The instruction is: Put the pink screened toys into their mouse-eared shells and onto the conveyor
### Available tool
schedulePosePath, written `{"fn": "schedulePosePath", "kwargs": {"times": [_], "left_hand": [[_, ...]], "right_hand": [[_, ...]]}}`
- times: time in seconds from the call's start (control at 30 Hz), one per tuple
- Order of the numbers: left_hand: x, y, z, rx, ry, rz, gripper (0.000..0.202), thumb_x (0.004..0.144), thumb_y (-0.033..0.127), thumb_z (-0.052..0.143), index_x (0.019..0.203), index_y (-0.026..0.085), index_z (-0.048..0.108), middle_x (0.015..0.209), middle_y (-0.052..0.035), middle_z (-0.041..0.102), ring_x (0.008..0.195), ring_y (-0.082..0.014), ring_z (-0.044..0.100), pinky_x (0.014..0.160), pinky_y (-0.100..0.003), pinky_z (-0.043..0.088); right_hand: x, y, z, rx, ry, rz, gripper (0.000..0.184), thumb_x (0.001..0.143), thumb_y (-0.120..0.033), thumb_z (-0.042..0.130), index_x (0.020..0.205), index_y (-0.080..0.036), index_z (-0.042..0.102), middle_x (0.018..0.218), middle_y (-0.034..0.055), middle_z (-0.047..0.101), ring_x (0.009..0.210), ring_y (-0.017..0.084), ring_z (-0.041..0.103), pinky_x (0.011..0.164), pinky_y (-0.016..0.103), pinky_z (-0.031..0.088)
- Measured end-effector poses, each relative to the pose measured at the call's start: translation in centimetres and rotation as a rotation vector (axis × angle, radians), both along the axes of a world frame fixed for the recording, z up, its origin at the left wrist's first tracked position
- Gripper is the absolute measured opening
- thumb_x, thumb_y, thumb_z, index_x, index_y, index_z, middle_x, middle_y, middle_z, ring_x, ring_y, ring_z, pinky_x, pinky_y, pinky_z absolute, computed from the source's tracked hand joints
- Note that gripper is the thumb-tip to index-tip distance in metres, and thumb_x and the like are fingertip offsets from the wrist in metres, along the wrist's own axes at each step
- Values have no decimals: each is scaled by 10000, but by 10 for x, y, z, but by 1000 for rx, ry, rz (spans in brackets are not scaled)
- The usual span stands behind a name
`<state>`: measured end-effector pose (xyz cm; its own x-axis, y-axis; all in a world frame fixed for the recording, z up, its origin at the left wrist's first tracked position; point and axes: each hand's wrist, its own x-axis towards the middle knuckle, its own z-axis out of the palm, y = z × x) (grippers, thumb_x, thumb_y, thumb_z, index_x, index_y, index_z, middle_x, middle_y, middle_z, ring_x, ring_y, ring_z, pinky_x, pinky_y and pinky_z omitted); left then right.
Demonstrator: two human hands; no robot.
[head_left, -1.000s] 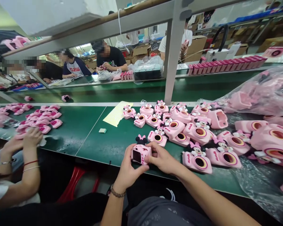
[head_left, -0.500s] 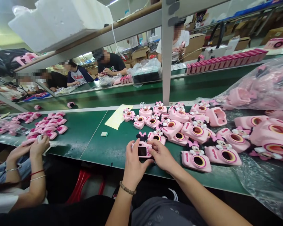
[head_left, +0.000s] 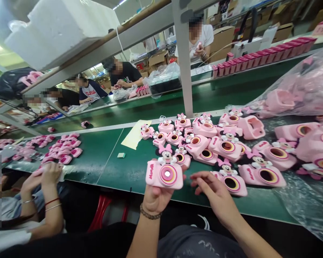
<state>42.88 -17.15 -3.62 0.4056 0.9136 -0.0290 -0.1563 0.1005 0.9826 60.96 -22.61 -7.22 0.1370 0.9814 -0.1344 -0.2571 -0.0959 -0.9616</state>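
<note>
Along a long green-topped assembly bench [head_left: 110,168] in a packed factory, there are more workers and cardboard boxes further back, and a big clear plastic bag [head_left: 298,86] stuffed with pink camera shells slumps at the right end. Right in front of the person sits a loose crowd of pink toy cameras [head_left: 207,143], each with a little Minnie Mouse figure on top. Over on the left is a separate heap of smaller pink pieces [head_left: 64,148], and a co-worker's hands [head_left: 40,181] are busy with one at the near edge.

The main thing here is a glossy pink plastic toy camera [head_left: 164,174], lifted off the mat just above the near bench edge with its lens facing the viewer. The person's left hand [head_left: 156,197] grips it from underneath, though the body hides most of the fingers. The right hand [head_left: 215,190] is open and empty, fingers loosely spread, just above a Minnie camera [head_left: 231,184] on the mat. The held camera has a smooth shell, and its lens is stacked rings of yellow and pink around a white centre.
</note>
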Motion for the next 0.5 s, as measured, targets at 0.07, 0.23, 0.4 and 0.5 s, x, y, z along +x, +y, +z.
{"fn": "schedulePosePath", "kwargs": {"times": [0.07,0.23,0.4,0.5], "left_hand": [[10,-1,1,-74,-64,-40,1227,433,973,576,1446,458,114,1440,-97,509,1299,-407,531,984,-628,498],[22,7,10,-78,-26,-31,1324,367,940,652,1437,460,36,1467,-100,486,1307,-420,522,992,-621,491],[20,29,18,-13,48,-35,1231,436,889,700,1416,383,151,1347,-131,560,1222,-402,585,949,-572,526],[29,61,37,131,97,14,1026,527,635,859,1319,360,268,1210,-71,583,1136,-317,619,884,-451,568]], "right_hand": [[1,-5,-13,3,-65,59,345,922,-541,586,985,-208,651,908,61,661,797,194,629,706,314,544],[3,-10,-26,101,-256,179,289,973,-484,514,987,-224,638,908,55,653,786,201,612,717,331,509],[8,-13,-23,243,-423,241,239,1009,-386,443,948,-233,616,909,62,657,843,212,626,771,344,493],[3,-11,-34,312,-454,205,224,993,-366,447,907,-231,604,849,57,658,790,201,640,724,319,508]]}}
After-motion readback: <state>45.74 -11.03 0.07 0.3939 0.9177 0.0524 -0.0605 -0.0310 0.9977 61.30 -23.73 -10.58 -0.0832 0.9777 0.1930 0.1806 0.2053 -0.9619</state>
